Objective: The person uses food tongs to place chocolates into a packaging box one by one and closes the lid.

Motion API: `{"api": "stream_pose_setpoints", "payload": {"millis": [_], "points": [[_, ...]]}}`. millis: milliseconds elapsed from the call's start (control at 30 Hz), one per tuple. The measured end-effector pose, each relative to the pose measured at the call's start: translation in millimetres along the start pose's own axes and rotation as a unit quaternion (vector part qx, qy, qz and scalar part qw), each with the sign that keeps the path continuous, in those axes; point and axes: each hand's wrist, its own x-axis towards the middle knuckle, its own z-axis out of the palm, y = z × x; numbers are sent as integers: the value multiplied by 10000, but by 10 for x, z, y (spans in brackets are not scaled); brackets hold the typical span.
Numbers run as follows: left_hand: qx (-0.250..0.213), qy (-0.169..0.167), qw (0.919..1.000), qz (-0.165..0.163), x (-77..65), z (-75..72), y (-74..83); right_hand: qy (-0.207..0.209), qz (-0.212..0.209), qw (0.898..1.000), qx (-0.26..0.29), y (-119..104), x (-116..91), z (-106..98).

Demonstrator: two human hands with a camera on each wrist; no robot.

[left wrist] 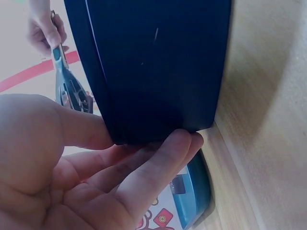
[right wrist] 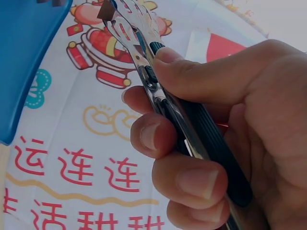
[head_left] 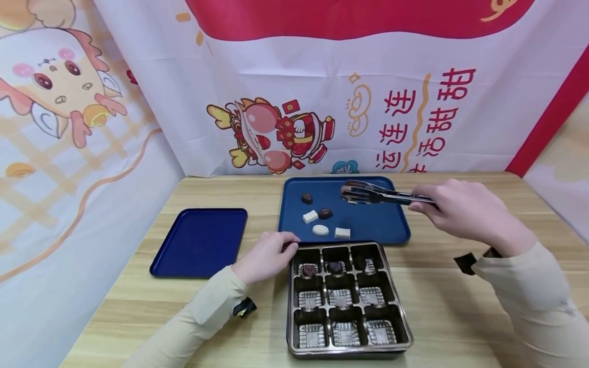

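My right hand (head_left: pixel 465 207) grips a pair of metal tongs (head_left: pixel 391 196) with dark handle grips, held over the blue tray (head_left: pixel 368 225). In the right wrist view a brown chocolate piece (right wrist: pixel 106 11) shows at the tips of the tongs. My left hand (head_left: pixel 267 255) holds the far left corner of a chocolate box (head_left: pixel 317 351), thumb on one side and fingers on the other. The box has a divided insert with silvery embossed bottoms. Two dark chocolates, one ridged (head_left: pixel 309 270) and one darker (head_left: pixel 335 267), sit in its far row, in the left and middle compartments.
On the blue tray lie dark chocolates (head_left: pixel 307 198) and several white ones (head_left: pixel 320 230). A darker blue tray (head_left: pixel 202 240) stands to the left on the wooden table (head_left: pixel 442 306). A printed cloth (head_left: pixel 285 66) hangs behind the table.
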Motion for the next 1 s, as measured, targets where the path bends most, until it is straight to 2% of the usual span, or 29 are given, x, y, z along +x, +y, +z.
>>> {"api": "stream_pose_setpoints", "payload": {"millis": [767,1000], "points": [[-42,-39,10000,-8,-12,-12,10,773,-673,9947,-79,-174,-110,-115],[-42,-60,10000,-67,-16,-18,18,794,-878,9929,-91,-293,-126,-160]]}}
